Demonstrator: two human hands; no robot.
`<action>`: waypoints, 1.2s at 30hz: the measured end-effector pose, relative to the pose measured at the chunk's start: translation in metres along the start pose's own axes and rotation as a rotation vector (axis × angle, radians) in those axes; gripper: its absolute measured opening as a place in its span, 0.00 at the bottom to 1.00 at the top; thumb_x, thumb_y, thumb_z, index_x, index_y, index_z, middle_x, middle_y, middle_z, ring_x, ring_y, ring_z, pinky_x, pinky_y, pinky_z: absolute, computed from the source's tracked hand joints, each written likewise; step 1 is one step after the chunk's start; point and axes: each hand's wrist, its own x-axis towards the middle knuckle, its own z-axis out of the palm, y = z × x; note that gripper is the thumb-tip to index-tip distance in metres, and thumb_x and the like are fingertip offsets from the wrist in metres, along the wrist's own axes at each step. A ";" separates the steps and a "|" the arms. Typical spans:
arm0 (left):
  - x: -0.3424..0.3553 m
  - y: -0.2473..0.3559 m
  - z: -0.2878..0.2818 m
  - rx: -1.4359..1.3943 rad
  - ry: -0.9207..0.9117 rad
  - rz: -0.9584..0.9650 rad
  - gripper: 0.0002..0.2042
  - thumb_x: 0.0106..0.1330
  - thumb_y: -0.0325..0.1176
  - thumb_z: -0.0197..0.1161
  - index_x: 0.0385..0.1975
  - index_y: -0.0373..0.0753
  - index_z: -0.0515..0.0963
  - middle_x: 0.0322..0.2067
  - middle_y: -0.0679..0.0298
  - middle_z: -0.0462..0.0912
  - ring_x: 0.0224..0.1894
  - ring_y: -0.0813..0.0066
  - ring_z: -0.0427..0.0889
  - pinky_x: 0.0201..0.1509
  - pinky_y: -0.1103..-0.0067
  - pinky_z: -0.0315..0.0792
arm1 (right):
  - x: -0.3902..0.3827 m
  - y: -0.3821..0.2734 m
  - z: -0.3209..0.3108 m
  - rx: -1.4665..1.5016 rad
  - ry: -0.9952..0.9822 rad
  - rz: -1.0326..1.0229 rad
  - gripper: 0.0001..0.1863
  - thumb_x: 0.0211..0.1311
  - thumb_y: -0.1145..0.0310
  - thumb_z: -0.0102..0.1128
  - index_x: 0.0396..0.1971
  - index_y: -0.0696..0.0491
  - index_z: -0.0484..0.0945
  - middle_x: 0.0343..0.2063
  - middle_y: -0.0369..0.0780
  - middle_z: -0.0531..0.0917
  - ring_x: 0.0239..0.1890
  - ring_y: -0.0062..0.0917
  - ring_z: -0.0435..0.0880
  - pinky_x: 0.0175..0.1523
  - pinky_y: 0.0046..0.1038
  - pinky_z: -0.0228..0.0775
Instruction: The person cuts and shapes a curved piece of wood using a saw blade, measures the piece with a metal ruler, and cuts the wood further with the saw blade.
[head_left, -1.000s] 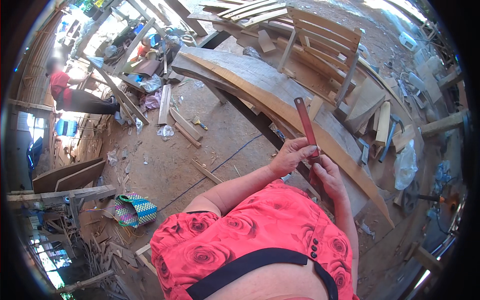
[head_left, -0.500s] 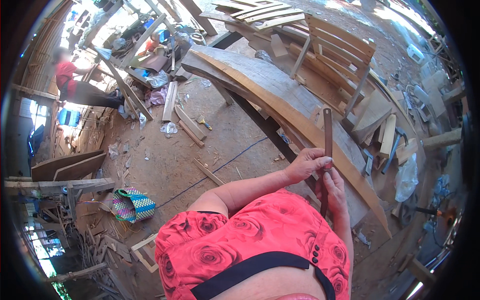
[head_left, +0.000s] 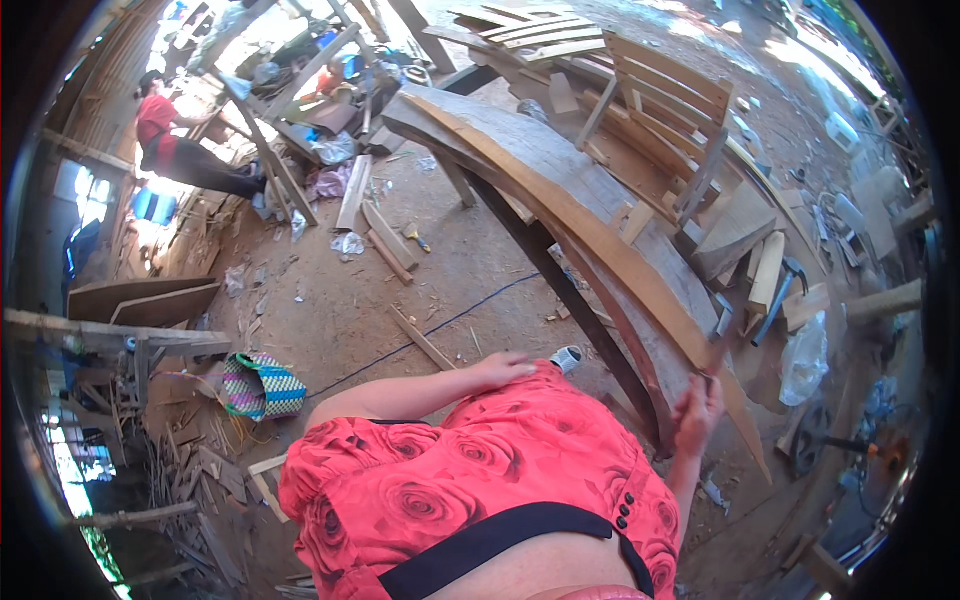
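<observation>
My right hand is closed beside the right edge of the thick wooden slab, its fingers wrapped round a narrow brown strip. The strip points up from the fist and is smeared by motion, so its kind is unclear. My left hand holds nothing and lies with fingers stretched out over the front of the red rose-patterned dress. A foot in a sandal shows just beyond it.
A slatted wooden chair frame, a hammer and a clear plastic bag lie at right. Wood scraps and a woven basket are on the floor at left. A person in red is at the far left.
My left hand has let go of the brown strip and moved left to the dress. My right hand has carried the strip right and slightly down.
</observation>
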 end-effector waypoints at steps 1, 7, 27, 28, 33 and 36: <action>-0.031 0.013 -0.001 -0.065 -0.061 -0.213 0.27 0.65 0.51 0.51 0.56 0.35 0.68 0.53 0.53 0.73 0.55 0.64 0.72 0.59 0.73 0.65 | -0.001 0.012 -0.026 0.010 0.094 -0.005 0.08 0.65 0.63 0.53 0.31 0.52 0.72 0.12 0.29 0.67 0.10 0.11 0.64 0.13 0.14 0.57; -0.086 -0.034 0.040 -0.823 -0.137 -0.425 0.21 0.68 0.46 0.47 0.53 0.38 0.72 0.49 0.59 0.77 0.50 0.70 0.76 0.56 0.74 0.69 | 0.009 0.050 -0.104 0.182 0.408 0.019 0.09 0.66 0.61 0.51 0.34 0.51 0.71 0.14 0.31 0.69 0.13 0.13 0.67 0.15 0.15 0.61; -0.159 -0.030 0.077 -0.951 -0.048 -0.503 0.21 0.68 0.46 0.48 0.53 0.39 0.72 0.49 0.59 0.77 0.49 0.71 0.77 0.54 0.74 0.70 | 0.032 0.083 -0.107 0.174 0.319 0.041 0.08 0.67 0.63 0.49 0.33 0.52 0.71 0.13 0.32 0.70 0.11 0.14 0.67 0.14 0.15 0.60; -0.162 -0.030 0.078 -0.960 -0.041 -0.506 0.21 0.68 0.46 0.48 0.53 0.39 0.72 0.48 0.59 0.77 0.49 0.71 0.77 0.54 0.74 0.70 | 0.033 0.080 -0.104 0.170 0.312 0.046 0.09 0.67 0.63 0.49 0.33 0.52 0.71 0.13 0.32 0.69 0.11 0.14 0.66 0.14 0.15 0.60; -0.170 -0.028 0.069 -0.993 -0.008 -0.498 0.21 0.68 0.46 0.48 0.53 0.39 0.72 0.48 0.59 0.78 0.48 0.71 0.77 0.54 0.74 0.70 | 0.033 0.089 -0.116 0.177 0.329 0.038 0.09 0.67 0.62 0.49 0.35 0.52 0.71 0.14 0.31 0.69 0.12 0.13 0.66 0.14 0.14 0.59; -0.169 -0.026 0.067 -1.013 -0.003 -0.494 0.21 0.68 0.46 0.48 0.53 0.39 0.72 0.48 0.59 0.78 0.48 0.71 0.77 0.54 0.74 0.70 | 0.033 0.090 -0.112 0.135 0.320 0.027 0.09 0.67 0.61 0.49 0.37 0.52 0.71 0.15 0.31 0.68 0.13 0.13 0.67 0.15 0.14 0.60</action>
